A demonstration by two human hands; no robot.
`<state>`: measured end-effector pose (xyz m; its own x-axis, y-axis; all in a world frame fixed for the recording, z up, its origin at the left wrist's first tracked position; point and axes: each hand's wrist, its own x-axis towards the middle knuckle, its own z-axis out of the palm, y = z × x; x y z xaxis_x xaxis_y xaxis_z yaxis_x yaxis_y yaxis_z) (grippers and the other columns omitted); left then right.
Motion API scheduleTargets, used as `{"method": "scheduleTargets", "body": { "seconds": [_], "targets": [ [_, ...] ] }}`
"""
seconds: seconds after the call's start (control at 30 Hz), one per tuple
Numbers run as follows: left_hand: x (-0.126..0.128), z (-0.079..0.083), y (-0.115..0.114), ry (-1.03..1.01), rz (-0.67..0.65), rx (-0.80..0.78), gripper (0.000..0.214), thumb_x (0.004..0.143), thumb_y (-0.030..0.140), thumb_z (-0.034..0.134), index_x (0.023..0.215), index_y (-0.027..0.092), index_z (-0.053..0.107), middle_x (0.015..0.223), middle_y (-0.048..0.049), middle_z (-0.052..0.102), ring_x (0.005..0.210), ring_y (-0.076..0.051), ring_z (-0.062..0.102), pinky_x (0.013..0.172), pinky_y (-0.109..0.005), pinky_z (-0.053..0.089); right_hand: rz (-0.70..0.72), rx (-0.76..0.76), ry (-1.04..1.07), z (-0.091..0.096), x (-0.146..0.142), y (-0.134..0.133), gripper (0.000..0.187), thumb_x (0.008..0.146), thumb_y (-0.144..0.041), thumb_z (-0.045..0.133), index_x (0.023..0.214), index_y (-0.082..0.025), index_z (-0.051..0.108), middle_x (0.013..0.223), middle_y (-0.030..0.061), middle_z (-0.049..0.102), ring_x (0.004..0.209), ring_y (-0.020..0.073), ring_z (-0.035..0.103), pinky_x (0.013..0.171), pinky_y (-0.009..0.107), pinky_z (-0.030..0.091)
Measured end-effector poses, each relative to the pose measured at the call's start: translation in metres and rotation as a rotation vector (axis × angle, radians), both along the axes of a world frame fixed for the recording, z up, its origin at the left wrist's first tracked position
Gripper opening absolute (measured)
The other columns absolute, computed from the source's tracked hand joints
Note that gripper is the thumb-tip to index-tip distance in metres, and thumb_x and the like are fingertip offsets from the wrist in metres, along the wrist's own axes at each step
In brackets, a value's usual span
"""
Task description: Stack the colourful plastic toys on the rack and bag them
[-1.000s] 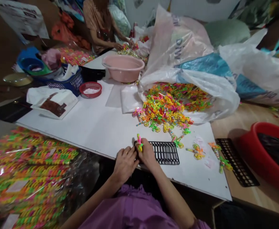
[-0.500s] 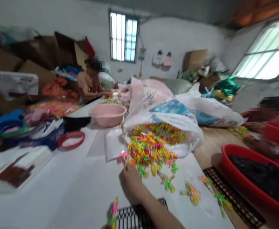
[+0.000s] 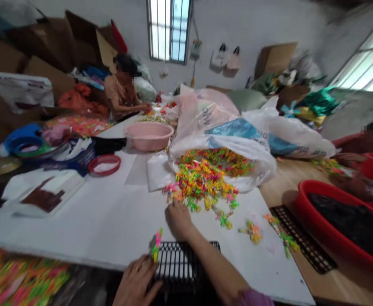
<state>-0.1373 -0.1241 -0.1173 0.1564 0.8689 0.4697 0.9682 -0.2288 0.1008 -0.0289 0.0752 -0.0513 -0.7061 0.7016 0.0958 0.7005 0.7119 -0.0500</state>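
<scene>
My right hand (image 3: 179,219) reaches forward to the near left edge of a heap of small bright plastic pieces (image 3: 202,182). Its fingers are curled in among pink and orange pieces, and whatever they hold is hidden. My left hand (image 3: 138,278) lies palm down at the left end of a black slatted basket (image 3: 176,259), thumb apart from the fingers. Just beyond its fingertips, a slim pink, green and yellow piece (image 3: 157,242) stands against the basket's left corner; I cannot tell whether the fingers touch it. My right forearm crosses over the basket.
The heap spills from a white sack (image 3: 259,170). Behind stands a pink basin (image 3: 150,136); left are a red round tray (image 3: 104,165) and a tissue pack (image 3: 52,193). A red tub (image 3: 304,204) and black strip (image 3: 304,240) lie right. Two other people sit at the tables.
The view has tipped downward, so the table sits higher in the picture. My left hand has come into view beside the basket. My right hand stays at the heap's edge.
</scene>
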Motion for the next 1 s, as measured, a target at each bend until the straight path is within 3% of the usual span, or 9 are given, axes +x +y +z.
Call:
{"method": "scheduleTargets", "body": {
  "seconds": [0.13, 0.2, 0.3, 0.4, 0.6, 0.73, 0.8, 0.9, 1.0],
  "targets": [
    [0.014, 0.021, -0.009, -0.056, 0.089, -0.046, 0.029, 0.084, 0.037, 0.054, 0.107, 0.022, 0.061, 0.108, -0.0056, 0.066, 0.106, -0.023, 0.057, 0.089, -0.038, 0.041, 0.266, -0.037, -0.027, -0.004, 0.042, -0.008, 0.021, 0.087, -0.009, 0.044, 0.103, -0.017, 0.056, 0.106, 0.0084, 0.058, 0.097, 0.0186, 0.053, 0.084, 0.029, 0.043],
    [0.019, 0.029, -0.006, -0.097, 0.114, -0.097, 0.027, 0.085, 0.035, 0.052, 0.106, 0.020, 0.061, 0.107, -0.0066, 0.066, 0.106, -0.024, 0.055, 0.090, -0.039, 0.039, 0.308, -0.082, 0.003, -0.005, 0.065, -0.015, 0.025, 0.087, -0.006, 0.043, 0.105, -0.018, 0.056, 0.109, 0.0058, 0.058, 0.099, 0.0168, 0.053, 0.087, 0.027, 0.041],
    [0.024, 0.036, 0.000, -0.129, 0.136, -0.170, 0.028, 0.085, 0.036, 0.052, 0.106, 0.019, 0.061, 0.107, -0.0071, 0.065, 0.106, -0.025, 0.054, 0.090, -0.041, 0.038, 0.097, -0.124, 0.068, -0.001, 0.076, -0.022, 0.022, 0.088, -0.011, 0.044, 0.104, -0.020, 0.057, 0.106, 0.0045, 0.060, 0.097, 0.0164, 0.054, 0.083, 0.026, 0.042],
    [0.025, 0.040, 0.003, -0.155, 0.142, -0.216, 0.029, 0.084, 0.036, 0.053, 0.106, 0.020, 0.061, 0.108, -0.0074, 0.064, 0.106, -0.025, 0.053, 0.091, -0.042, 0.038, -0.170, -0.143, 0.065, 0.001, 0.058, -0.024, 0.016, 0.087, -0.025, 0.049, 0.097, -0.017, 0.059, 0.097, 0.0079, 0.061, 0.092, 0.0200, 0.056, 0.075, 0.028, 0.042],
    [0.019, 0.038, 0.018, -0.188, 0.173, -0.249, 0.029, 0.083, 0.039, 0.054, 0.104, 0.020, 0.062, 0.108, -0.0075, 0.063, 0.106, -0.024, 0.053, 0.089, -0.040, 0.040, -0.385, -0.306, 0.227, 0.013, 0.032, -0.006, 0.016, 0.082, -0.028, 0.053, 0.089, -0.017, 0.060, 0.089, 0.0070, 0.064, 0.081, 0.0182, 0.058, 0.067, 0.027, 0.039],
    [0.012, 0.032, 0.040, -0.185, 0.215, -0.217, 0.031, 0.083, 0.041, 0.054, 0.104, 0.020, 0.061, 0.109, -0.0084, 0.061, 0.104, -0.025, 0.053, 0.088, -0.041, 0.040, -0.374, -0.346, 0.521, 0.028, 0.047, 0.003, 0.015, 0.075, -0.030, 0.059, 0.083, -0.017, 0.059, 0.079, 0.0010, 0.063, 0.068, 0.0132, 0.055, 0.064, 0.024, 0.038],
    [0.009, 0.030, 0.048, -0.192, 0.231, -0.218, 0.031, 0.083, 0.041, 0.053, 0.104, 0.020, 0.061, 0.109, -0.0088, 0.061, 0.103, -0.026, 0.053, 0.088, -0.042, 0.040, -0.326, -0.482, 0.557, 0.029, 0.054, -0.002, 0.015, 0.069, -0.031, 0.062, 0.071, -0.016, 0.057, 0.065, -0.0017, 0.058, 0.059, 0.0115, 0.050, 0.058, 0.022, 0.036],
    [0.005, 0.030, 0.051, -0.226, 0.197, -0.249, 0.037, 0.081, 0.042, 0.056, 0.109, 0.018, 0.058, 0.113, -0.0100, 0.060, 0.106, -0.026, 0.052, 0.090, -0.042, 0.039, -0.279, -0.700, 0.718, 0.026, 0.058, -0.024, 0.022, 0.069, -0.036, 0.063, 0.066, -0.016, 0.054, 0.054, -0.0050, 0.049, 0.050, 0.0096, 0.044, 0.049, 0.021, 0.033],
    [-0.002, 0.028, 0.049, -0.276, 0.137, -0.303, 0.045, 0.077, 0.042, 0.062, 0.113, 0.016, 0.056, 0.118, -0.0109, 0.058, 0.110, -0.026, 0.050, 0.093, -0.041, 0.038, -0.238, -0.787, 0.858, 0.016, 0.051, -0.054, 0.023, 0.073, -0.040, 0.059, 0.073, -0.017, 0.055, 0.059, -0.0032, 0.054, 0.053, 0.0104, 0.047, 0.051, 0.021, 0.037]
  ]
}}
